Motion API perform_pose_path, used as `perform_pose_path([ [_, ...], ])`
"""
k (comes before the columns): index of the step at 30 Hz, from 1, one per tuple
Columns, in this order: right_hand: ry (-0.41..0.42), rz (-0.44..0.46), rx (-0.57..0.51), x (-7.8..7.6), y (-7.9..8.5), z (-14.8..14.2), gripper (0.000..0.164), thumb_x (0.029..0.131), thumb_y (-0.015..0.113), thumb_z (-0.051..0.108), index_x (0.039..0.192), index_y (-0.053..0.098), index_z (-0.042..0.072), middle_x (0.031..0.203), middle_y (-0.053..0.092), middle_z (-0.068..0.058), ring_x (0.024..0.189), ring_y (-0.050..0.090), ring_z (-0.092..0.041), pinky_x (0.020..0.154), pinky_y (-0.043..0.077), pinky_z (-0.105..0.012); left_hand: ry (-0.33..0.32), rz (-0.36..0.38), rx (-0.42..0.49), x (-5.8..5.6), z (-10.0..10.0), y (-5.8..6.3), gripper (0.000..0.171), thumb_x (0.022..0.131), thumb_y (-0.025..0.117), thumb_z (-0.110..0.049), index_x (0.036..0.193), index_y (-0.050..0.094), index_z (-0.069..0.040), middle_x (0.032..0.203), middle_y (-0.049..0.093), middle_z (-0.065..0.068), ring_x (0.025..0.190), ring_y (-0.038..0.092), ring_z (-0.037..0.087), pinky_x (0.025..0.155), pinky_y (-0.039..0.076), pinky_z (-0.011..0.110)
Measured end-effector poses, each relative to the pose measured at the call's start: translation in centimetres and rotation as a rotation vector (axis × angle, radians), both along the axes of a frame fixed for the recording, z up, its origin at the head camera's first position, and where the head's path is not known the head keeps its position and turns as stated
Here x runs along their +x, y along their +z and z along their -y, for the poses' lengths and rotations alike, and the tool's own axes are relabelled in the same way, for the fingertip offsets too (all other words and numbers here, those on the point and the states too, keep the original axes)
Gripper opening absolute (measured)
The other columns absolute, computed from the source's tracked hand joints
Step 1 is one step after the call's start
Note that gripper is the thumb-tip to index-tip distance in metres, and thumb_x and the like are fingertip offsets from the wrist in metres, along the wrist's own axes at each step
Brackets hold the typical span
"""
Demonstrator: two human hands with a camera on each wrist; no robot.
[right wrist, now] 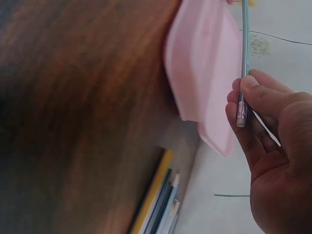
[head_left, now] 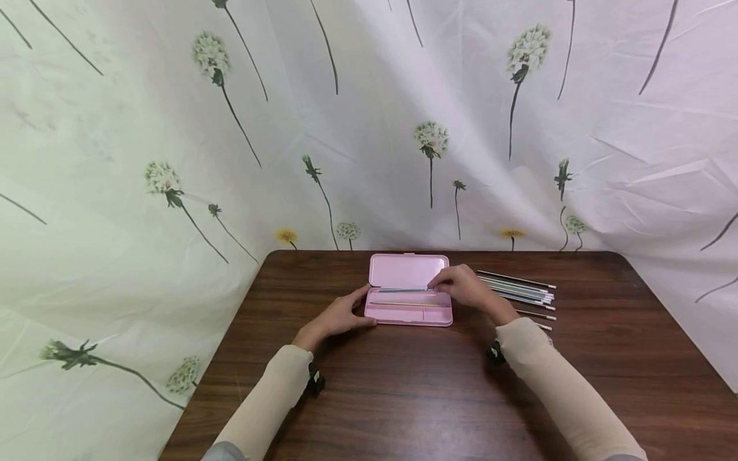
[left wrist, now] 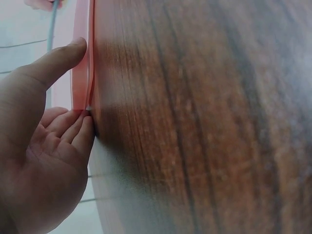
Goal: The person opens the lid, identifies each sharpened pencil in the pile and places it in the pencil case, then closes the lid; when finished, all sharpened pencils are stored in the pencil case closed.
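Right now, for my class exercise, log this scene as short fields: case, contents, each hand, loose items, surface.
Case: pink pencil case, lid open
Contents: yellowish pencil
Left hand: holds the case's left end
Right hand: pinches teal pencil near its eraser end
Loose: several pencils, right of case
Surface: dark wood-grain table

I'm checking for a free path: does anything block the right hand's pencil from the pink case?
Nothing visible blocks the held pencil: the lid of the pink case is open, and the left hand holds only the case's left end. Another pencil lies inside, with bare floor beside it.
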State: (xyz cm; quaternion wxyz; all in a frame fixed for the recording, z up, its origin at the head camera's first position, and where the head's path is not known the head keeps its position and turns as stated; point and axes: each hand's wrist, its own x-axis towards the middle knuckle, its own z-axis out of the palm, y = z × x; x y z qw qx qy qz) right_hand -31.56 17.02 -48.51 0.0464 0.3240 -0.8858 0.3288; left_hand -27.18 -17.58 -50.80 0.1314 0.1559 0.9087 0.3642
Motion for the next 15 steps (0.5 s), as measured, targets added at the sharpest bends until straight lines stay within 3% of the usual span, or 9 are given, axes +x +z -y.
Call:
perform_pose_path([
  [6,-0.008,0.041,0.036,-0.2,-1.4,0.4,0.017,0.094,0.076,-0.002,0.098,0.087,0.010,0.098,0.082,-0.003,0.089,0.072,-0.013,0.082,0.060,-0.036,-0.001,-0.002,-0.001,0.0,-0.1,0.1,0.094,0.094,0.083,-0.036,0.170,0.030,-0.021,0.171,0.040,0.011,0.158,0.039,0.031,0.128,0.034,0.053],
  [15,0.010,-0.011,0.120,0.0,-1.9,0.8,0.015,0.094,0.076,0.001,0.099,0.086,0.011,0.100,0.082,-0.002,0.094,0.074,-0.017,0.088,0.061,-0.044,-0.006,-0.004,0.006,-0.1,0.0,0.1,0.093,0.095,0.083,-0.035,0.170,0.031,-0.022,0.171,0.040,0.011,0.158,0.039,0.031,0.128,0.034,0.052],
])
